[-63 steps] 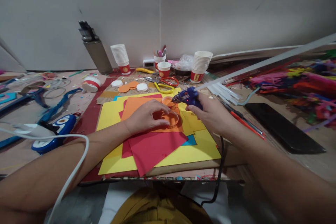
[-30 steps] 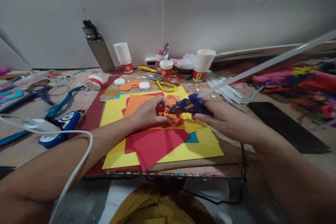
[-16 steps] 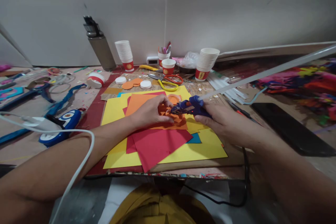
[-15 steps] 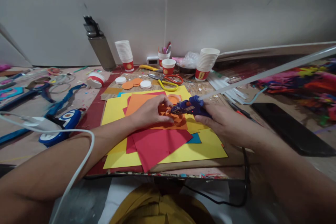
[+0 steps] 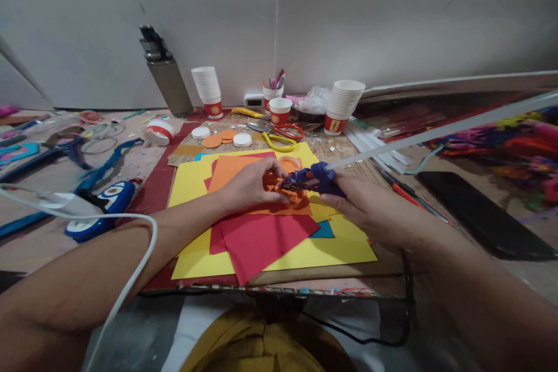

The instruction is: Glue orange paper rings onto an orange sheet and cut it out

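Observation:
My right hand [image 5: 353, 197] is wrapped round a dark blue hot glue gun [image 5: 311, 179], its nozzle pointing left at my left fingers. A long translucent glue stick [image 5: 392, 142] sticks out of the back of the gun. My left hand [image 5: 250, 186] rests on an orange paper sheet [image 5: 229, 168], fingers curled round a small cut piece of orange paper [image 5: 275, 185], partly hidden by the hand and the nozzle. Under the orange sheet lie a red sheet [image 5: 265, 244] and a larger yellow sheet [image 5: 344, 250].
Behind the paper are orange discs [image 5: 212, 140], white lids [image 5: 242, 139], scissors [image 5: 279, 142] and stacked paper cups [image 5: 344, 102]. A bottle [image 5: 168, 81] stands at the back left. A black phone [image 5: 483, 215] lies right; a white cable [image 5: 152, 232] crosses my left forearm.
My right hand and the glue gun have shifted slightly left and down, and the rear end of the glue stick sits lower. My left hand stays almost where it was.

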`<state>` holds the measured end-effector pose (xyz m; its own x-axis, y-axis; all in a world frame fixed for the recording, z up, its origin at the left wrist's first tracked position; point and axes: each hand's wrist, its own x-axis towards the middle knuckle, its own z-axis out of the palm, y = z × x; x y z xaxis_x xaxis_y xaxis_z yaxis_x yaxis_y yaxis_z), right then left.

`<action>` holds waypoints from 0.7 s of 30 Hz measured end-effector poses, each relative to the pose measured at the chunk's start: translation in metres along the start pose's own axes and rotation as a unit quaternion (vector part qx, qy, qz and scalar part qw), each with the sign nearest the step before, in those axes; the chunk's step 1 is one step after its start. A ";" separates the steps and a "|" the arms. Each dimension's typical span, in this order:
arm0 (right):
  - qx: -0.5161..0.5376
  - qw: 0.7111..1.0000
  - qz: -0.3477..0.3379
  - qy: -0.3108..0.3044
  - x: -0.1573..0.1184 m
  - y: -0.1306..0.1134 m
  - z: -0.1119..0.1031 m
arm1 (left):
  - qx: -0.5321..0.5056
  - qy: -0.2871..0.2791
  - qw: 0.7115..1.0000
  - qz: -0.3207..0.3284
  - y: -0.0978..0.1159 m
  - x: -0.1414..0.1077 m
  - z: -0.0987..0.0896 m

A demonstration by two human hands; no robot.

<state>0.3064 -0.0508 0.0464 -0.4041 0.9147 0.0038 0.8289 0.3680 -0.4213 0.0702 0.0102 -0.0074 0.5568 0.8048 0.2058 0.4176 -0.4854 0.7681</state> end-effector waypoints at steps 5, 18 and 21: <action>-0.026 1.000 -0.002 0.003 -0.002 -0.002 0.001 | 0.000 0.002 1.000 -0.012 0.001 0.000 0.000; -0.125 0.990 -0.036 0.048 -0.001 0.005 0.008 | -0.033 -0.006 0.999 -0.011 -0.004 0.001 0.002; -0.147 0.985 -0.068 0.066 -0.003 0.009 0.011 | -0.038 -0.010 0.999 -0.015 -0.003 0.001 0.002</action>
<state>0.3113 -0.0523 0.0325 -0.4823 0.8599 0.1674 0.8541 0.5040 -0.1284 0.0709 0.0114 -0.0105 0.5588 0.8114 0.1712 0.3792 -0.4337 0.8174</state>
